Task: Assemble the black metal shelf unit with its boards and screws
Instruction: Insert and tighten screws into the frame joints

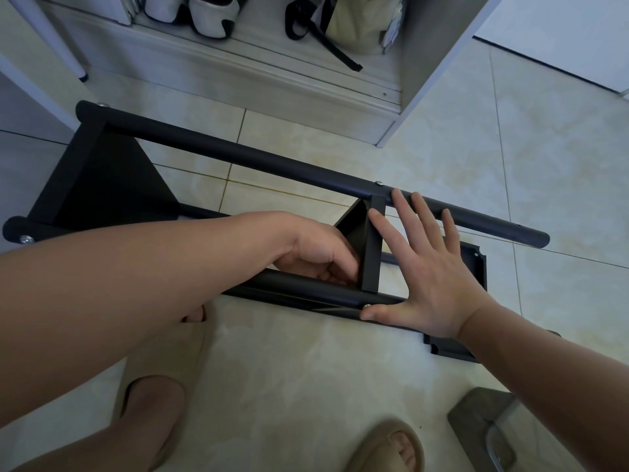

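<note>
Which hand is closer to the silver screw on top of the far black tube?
The right. The right hand lies spread, a fingertip just beside the screw; the left hand grips the shelf board lower down, nearer the person.

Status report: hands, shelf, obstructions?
Left hand grips middle board. Right hand open, fingers on far pole, thumb at near pole. Shelf unit on its side. Loose board on floor beneath.
</note>
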Demonstrator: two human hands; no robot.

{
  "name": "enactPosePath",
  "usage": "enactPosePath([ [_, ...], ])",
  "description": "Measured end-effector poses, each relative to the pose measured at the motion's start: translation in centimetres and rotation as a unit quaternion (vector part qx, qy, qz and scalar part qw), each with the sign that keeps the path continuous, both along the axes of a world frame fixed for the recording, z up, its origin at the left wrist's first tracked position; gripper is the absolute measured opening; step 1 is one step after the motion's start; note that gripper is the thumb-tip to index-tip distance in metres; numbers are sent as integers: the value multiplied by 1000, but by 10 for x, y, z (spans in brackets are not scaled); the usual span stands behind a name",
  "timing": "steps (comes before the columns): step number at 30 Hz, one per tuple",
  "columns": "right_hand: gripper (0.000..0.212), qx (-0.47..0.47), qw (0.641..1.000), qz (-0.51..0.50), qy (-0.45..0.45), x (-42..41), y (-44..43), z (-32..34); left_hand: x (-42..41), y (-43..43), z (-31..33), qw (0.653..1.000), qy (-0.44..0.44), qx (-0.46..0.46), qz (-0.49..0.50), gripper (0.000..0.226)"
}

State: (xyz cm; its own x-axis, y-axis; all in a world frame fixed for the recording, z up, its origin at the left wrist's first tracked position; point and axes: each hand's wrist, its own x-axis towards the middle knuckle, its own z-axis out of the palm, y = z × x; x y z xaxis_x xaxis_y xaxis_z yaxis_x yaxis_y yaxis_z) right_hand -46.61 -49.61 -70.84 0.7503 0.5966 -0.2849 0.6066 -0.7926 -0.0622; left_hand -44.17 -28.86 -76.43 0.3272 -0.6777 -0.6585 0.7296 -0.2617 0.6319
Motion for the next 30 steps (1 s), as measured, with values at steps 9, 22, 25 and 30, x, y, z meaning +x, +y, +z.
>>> enactPosePath([
  [9, 124, 1, 1000, -3, 5, 0, 0, 1, 0, 0, 1, 999, 18, 10, -36, 18],
  [22, 124, 4, 1000, -2, 3, 0, -1, 0, 0, -3, -3, 1000, -18, 5, -3, 18],
  [25, 124, 3, 1000, -3, 4, 0, -1, 0, 0, -3, -1, 1000, -27, 4, -6, 15],
  [30, 124, 2, 1000, -3, 4, 0, -1, 0, 0, -3, 2, 999, -36, 10, -14, 14],
])
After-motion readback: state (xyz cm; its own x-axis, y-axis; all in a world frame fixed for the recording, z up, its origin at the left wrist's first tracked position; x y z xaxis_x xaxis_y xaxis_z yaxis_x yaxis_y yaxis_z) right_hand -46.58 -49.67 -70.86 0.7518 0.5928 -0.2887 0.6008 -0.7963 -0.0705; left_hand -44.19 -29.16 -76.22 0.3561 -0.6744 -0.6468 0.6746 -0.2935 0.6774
